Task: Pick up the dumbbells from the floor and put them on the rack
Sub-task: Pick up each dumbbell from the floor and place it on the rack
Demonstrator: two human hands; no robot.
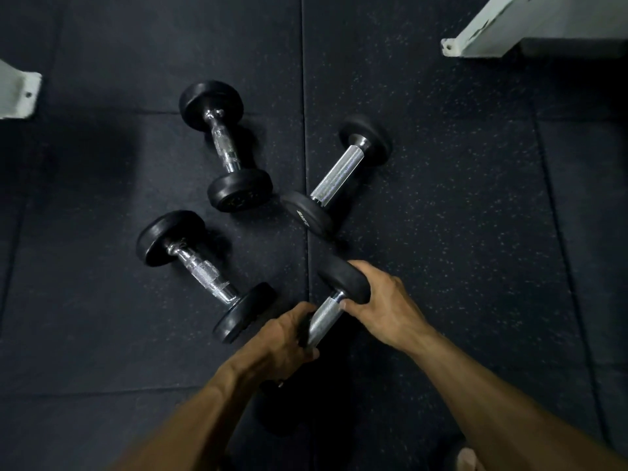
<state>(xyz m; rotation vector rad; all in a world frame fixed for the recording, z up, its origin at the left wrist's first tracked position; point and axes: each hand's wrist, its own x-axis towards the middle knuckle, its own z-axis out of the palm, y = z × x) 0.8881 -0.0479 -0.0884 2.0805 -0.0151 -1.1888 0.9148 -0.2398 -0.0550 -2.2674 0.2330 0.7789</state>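
Note:
Several black dumbbells with chrome handles lie on the dark rubber floor. The nearest dumbbell (326,316) is held by both hands: my left hand (282,341) wraps its near weight head, my right hand (384,304) grips its far head. Another dumbbell (204,275) lies just left of it, its near head beside my left hand. Two more rest farther off, one dumbbell (224,146) at centre left and one dumbbell (336,178) at centre, angled toward the right. The near head of the held dumbbell is mostly hidden under my left hand.
A white metal foot (486,32) of a frame stands at the top right, and another white foot (17,91) at the left edge. A seam in the floor mats (304,96) runs vertically through the middle. Part of a shoe (470,458) shows at the bottom right.

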